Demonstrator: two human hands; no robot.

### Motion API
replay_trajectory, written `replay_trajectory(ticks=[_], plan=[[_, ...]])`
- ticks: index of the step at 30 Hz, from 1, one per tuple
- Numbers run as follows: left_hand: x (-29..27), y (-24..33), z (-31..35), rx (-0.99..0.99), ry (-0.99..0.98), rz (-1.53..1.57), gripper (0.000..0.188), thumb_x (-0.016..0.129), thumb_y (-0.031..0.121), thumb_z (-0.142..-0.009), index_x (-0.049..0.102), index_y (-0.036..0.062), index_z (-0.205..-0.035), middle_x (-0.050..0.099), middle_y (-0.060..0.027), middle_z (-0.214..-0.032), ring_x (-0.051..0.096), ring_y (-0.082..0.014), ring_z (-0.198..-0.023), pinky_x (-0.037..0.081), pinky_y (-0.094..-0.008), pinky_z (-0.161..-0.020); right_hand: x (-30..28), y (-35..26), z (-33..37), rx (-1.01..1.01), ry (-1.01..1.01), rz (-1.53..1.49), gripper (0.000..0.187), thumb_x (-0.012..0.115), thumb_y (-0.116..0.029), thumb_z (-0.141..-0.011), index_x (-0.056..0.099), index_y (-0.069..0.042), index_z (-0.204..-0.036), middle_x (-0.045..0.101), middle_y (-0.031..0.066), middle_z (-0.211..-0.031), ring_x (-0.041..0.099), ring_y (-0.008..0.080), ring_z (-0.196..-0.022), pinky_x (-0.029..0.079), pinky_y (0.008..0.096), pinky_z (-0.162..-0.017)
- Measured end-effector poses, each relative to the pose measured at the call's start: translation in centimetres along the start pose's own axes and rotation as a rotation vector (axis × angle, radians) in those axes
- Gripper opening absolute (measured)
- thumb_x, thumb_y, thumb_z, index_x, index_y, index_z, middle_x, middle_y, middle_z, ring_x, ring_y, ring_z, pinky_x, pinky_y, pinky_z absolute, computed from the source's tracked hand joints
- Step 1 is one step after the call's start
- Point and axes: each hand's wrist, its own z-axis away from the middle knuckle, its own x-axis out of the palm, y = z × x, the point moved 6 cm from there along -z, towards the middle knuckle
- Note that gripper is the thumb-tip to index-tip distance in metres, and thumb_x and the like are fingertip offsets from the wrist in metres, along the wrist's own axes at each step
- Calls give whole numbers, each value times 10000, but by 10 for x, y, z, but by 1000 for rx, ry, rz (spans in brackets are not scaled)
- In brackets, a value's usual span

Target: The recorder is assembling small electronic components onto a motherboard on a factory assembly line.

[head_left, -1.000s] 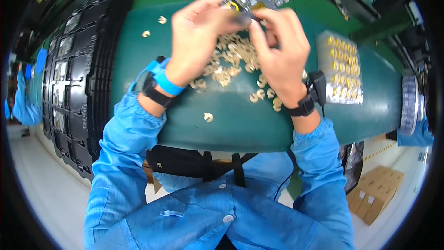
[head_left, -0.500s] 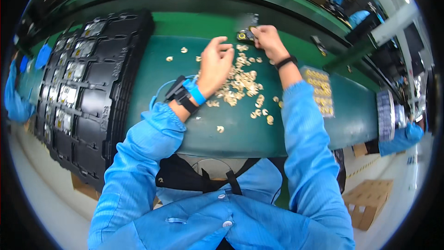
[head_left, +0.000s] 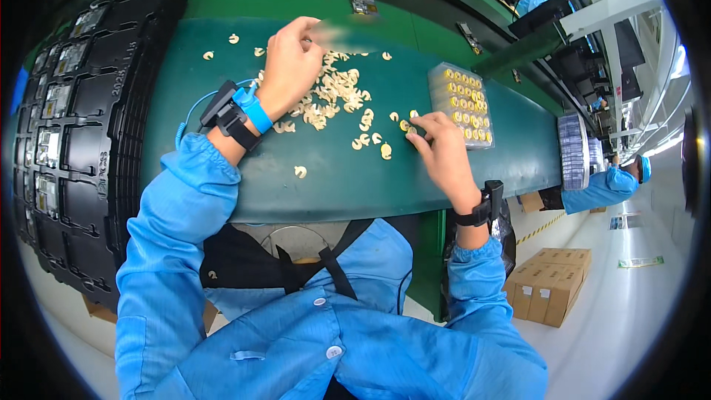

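Observation:
My left hand (head_left: pixel 292 67) is closed above the far edge of a pile of small cream-coloured, C-shaped pieces (head_left: pixel 337 89). A greyish smear at its fingertips is too blurred to name. To the right of the pile, my right hand (head_left: pixel 443 150) has thumb and fingers closed at the mat, round a small yellow round piece (head_left: pixel 405 126). Next to that hand, a clear plastic tray (head_left: pixel 438 78) holds rows of yellow round pieces. Beyond the pile, a small circuit-board module (head_left: pixel 362 0) lies on the green surface.
Stacked black trays (head_left: pixel 148 67) with metallic modules in their pockets stand on the left. A second module (head_left: pixel 469 38) lies near the green post (head_left: pixel 522 52). A blue cable runs from my left wristband (head_left: pixel 254 109). Cardboard boxes (head_left: pixel 548 285) stand on the floor at right.
My right hand has left the module at the far side and come nearer, down beside the clear tray. My left hand has moved to the far edge of the pile. The view has shifted.

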Motion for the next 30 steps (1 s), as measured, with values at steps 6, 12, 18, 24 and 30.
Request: replay_trajectory(ticks=[6, 12, 18, 24, 30], plan=[[10, 4, 7, -49, -77, 39, 327, 522, -5, -968, 589, -84, -1278, 725, -194, -1112, 744, -189, -894, 586, -293, -722, 13, 10, 5, -271, 153, 125, 162, 723, -63, -898, 702, 4, -1044, 632, 139, -999, 632, 337, -968, 531, 431, -837], [19, 12, 14, -45, -176, 85, 295, 530, -6, -968, 614, -69, -1244, 727, -165, -1059, 725, -168, -830, 583, -288, -703, 21, -2, -6, -396, 188, 275, 96, 704, -65, -902, 651, -29, -972, 609, 105, -968, 636, 309, -915, 549, 429, -738], [33, 25, 26, -100, -415, 296, 250, 619, 75, -1006, 653, -60, -1214, 740, -138, -984, 722, -149, -790, 593, -279, -723, 16, -19, -49, -130, 186, -288, 101, 636, -65, -984, 644, 33, -966, 614, 121, -877, 602, 229, -737, 481, 348, -644], [21, 29, 20, -126, -273, 398, 207, 684, 111, -997, 715, -37, -1139, 745, -79, -919, 721, -124, -783, 567, -240, -679, 21, -66, -109, -249, 59, -522, 190, 591, -122, -1032, 626, 58, -982, 608, 138, -838, 565, 227, -711, 449, 349, -656], [12, 18, 4, -86, -172, 259, 168, 715, 119, -978, 728, -38, -1036, 746, -72, -890, 723, -130, -805, 567, -238, -696, 33, -76, -134, -325, 213, -468, 166, 612, -94, -1010, 633, 62, -956, 640, 180, -875, 611, 330, -767, 482, 383, -699]])
